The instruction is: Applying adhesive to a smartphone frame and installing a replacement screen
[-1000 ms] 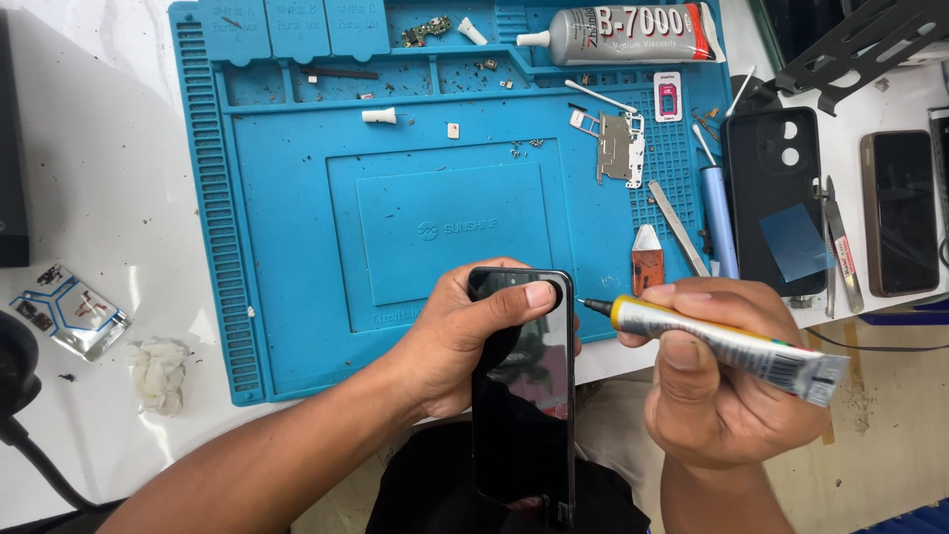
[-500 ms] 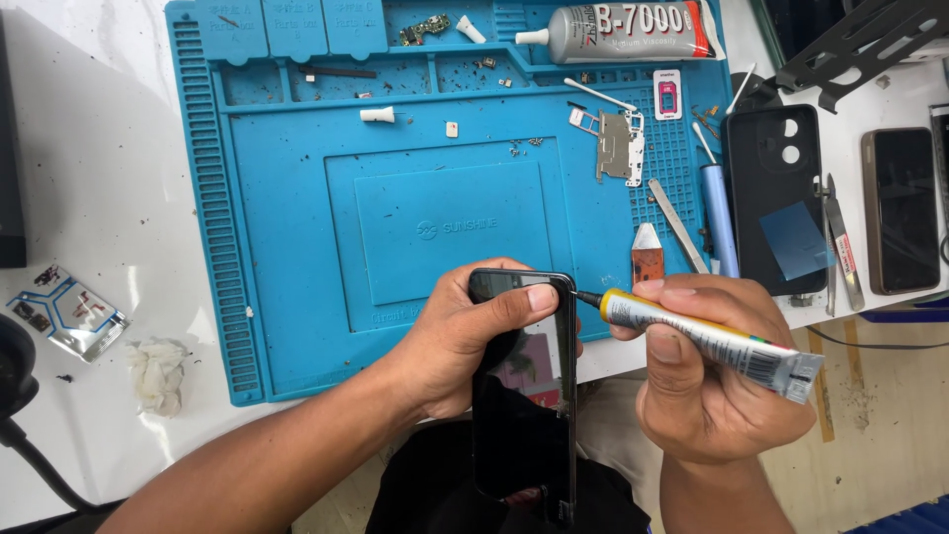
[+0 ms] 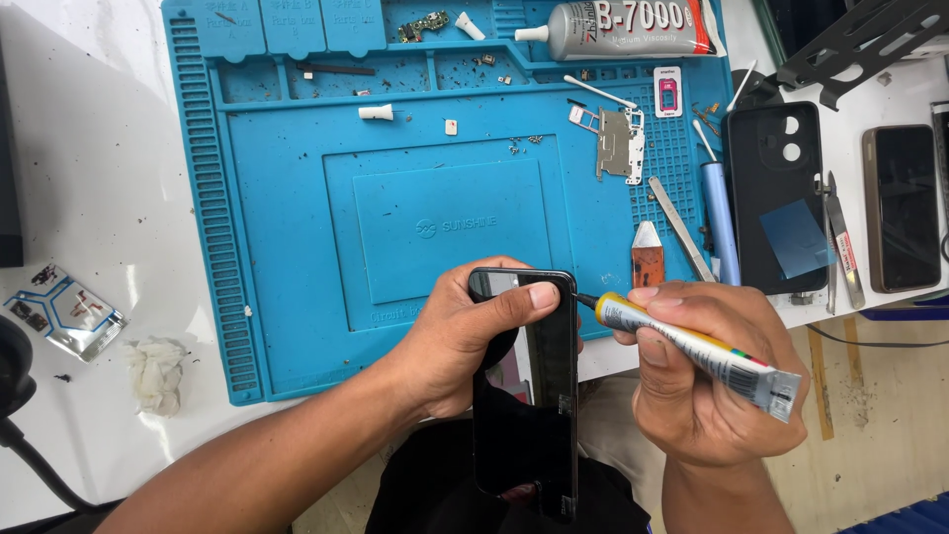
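Nozzle now touching one phone [image 3: 539,396]

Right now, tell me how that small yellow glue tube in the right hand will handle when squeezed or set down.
The yellow glue tube looks soft-walled: its crimped tail is flattened, so it probably dents under the right hand. It seems light, pinched easily by fingertips. Its round body might roll if laid on the blue mat, and the thin nozzle beside the phone could smear glue.
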